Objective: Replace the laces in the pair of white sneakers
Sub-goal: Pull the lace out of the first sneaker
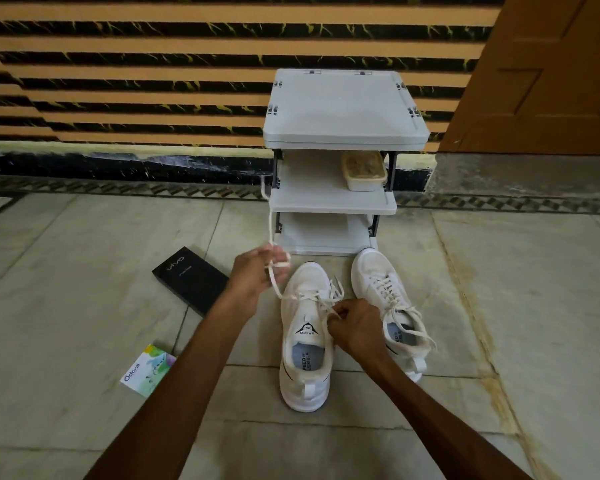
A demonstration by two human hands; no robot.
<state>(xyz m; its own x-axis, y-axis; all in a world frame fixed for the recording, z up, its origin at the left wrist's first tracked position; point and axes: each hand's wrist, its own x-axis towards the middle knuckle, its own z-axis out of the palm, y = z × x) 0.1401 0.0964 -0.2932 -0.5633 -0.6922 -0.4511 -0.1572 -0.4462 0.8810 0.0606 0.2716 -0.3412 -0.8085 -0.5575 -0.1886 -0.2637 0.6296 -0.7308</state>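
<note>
Two white sneakers stand side by side on the tiled floor, toes pointing away from me. My left hand pinches a cream lace that runs up from the left sneaker and swings above the hand. My right hand grips the other part of that lace at the left sneaker's eyelets. The right sneaker is laced, with its loose ends trailing over its heel.
A grey three-tier plastic rack stands just beyond the sneakers, with a lidded food box on its middle shelf. A black phone box and a small colourful packet lie on the floor at left. A wooden door is at the right.
</note>
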